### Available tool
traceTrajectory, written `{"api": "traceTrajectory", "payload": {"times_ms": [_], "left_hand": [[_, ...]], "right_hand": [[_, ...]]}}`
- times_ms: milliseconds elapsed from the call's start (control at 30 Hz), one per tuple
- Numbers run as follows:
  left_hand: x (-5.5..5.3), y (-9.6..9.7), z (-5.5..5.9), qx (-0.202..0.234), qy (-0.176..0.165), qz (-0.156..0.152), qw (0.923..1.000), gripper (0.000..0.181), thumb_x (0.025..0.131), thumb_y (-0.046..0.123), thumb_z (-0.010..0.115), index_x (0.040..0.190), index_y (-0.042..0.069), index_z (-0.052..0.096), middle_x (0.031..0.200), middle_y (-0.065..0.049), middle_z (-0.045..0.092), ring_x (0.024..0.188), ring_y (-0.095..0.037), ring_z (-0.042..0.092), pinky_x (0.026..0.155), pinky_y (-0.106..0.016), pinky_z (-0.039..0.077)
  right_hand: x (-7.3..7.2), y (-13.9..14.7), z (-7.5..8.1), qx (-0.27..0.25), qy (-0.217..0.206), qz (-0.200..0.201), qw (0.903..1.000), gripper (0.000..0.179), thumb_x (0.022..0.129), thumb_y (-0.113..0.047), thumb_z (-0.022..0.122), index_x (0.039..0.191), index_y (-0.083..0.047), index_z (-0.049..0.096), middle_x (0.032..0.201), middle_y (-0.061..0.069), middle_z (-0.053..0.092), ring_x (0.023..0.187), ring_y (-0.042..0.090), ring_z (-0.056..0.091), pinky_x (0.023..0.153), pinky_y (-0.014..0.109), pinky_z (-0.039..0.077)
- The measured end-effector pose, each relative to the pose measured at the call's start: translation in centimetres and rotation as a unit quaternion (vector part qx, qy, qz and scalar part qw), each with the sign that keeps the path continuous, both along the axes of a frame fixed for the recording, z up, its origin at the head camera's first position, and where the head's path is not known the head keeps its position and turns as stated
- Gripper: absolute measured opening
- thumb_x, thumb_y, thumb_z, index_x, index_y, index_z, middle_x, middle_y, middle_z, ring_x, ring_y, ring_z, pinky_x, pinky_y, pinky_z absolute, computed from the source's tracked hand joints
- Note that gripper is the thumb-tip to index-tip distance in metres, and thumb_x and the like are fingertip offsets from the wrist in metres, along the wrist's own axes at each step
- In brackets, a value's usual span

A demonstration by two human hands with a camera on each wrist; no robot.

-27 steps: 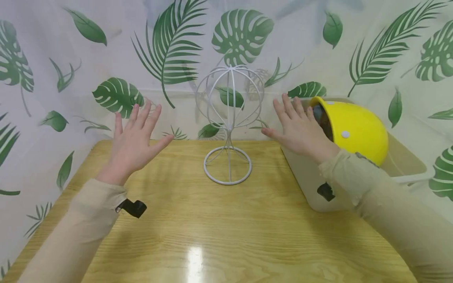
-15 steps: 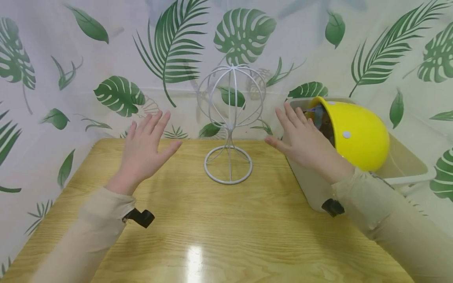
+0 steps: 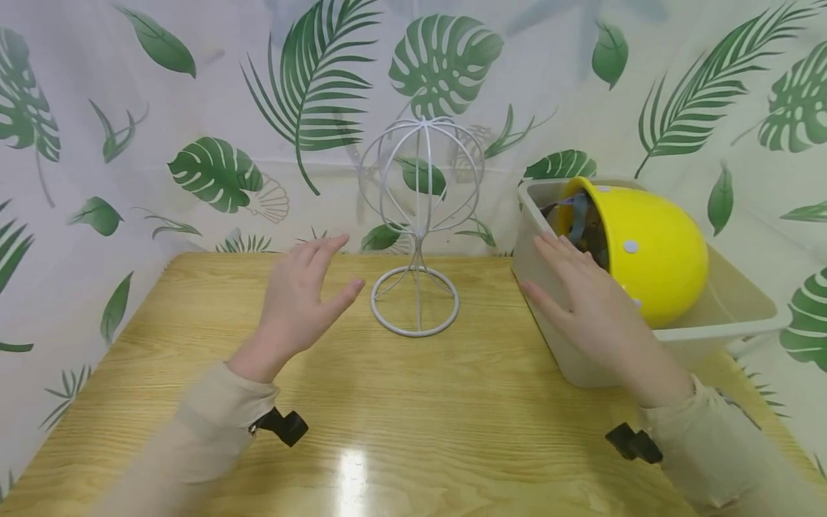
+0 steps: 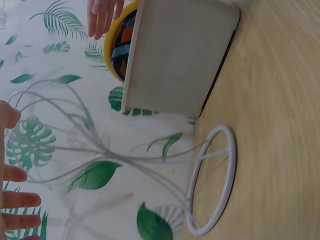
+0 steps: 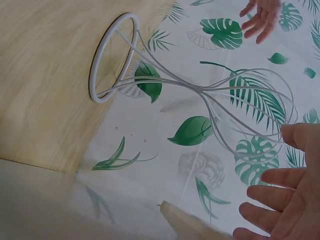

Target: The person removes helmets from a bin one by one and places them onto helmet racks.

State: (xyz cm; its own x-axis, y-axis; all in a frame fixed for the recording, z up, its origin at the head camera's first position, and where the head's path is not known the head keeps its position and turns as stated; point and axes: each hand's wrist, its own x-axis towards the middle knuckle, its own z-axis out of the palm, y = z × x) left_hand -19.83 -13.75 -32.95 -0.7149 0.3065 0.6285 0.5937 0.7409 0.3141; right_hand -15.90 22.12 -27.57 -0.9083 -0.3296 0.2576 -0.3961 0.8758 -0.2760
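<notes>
A white wire stand with a round cage top and a ring base stands upright on the table, between my two hands. To its left, my left hand is held in the air, fingers loosely extended and thumb apart, holding nothing. On the other side my right hand hovers in front of the bin, relaxed and empty, overlapping the bin's near wall in the head view. A yellow hard hat lies on its side in the beige bin, its opening facing left with dark straps inside.
The wooden table reaches back to a white cloth backdrop printed with green leaves. The bin takes up the table's right side. Small black cameras sit at both wrists.
Both hands have come down and back toward me; the left has also shifted right, toward the stand. The fingers have relaxed from a wider spread. Stand, bin and hard hat have not moved.
</notes>
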Motion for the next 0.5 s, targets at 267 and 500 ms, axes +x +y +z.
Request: {"api": "traceTrajectory", "payload": {"times_ms": [267,500], "left_hand": [[0.6,3.1,-1.1,0.02,-0.03,-0.055,0.9979,0.058,0.091,0.046,0.053,0.134,0.006,0.051,0.129,-0.01,0.054,0.121,-0.029,0.048,0.1,-0.047,0.037],[0.8,5.5,-1.5,0.048,-0.055,-0.089,0.9933,0.056,0.09,0.042,0.054,0.131,0.004,0.053,0.123,-0.011,0.058,0.117,-0.028,0.05,0.099,-0.046,0.038]], "right_hand": [[2.7,1.7,-1.2,-0.034,0.099,-0.003,0.9945,0.057,0.095,-0.031,0.06,0.142,-0.004,0.044,0.145,0.016,0.042,0.133,0.037,0.037,0.11,0.051,0.025],[4.1,3.0,-2.0,-0.058,0.212,0.007,0.9756,0.048,0.088,-0.025,0.069,0.129,-0.002,0.058,0.132,0.014,0.057,0.119,0.037,0.052,0.105,0.044,0.035]]}}
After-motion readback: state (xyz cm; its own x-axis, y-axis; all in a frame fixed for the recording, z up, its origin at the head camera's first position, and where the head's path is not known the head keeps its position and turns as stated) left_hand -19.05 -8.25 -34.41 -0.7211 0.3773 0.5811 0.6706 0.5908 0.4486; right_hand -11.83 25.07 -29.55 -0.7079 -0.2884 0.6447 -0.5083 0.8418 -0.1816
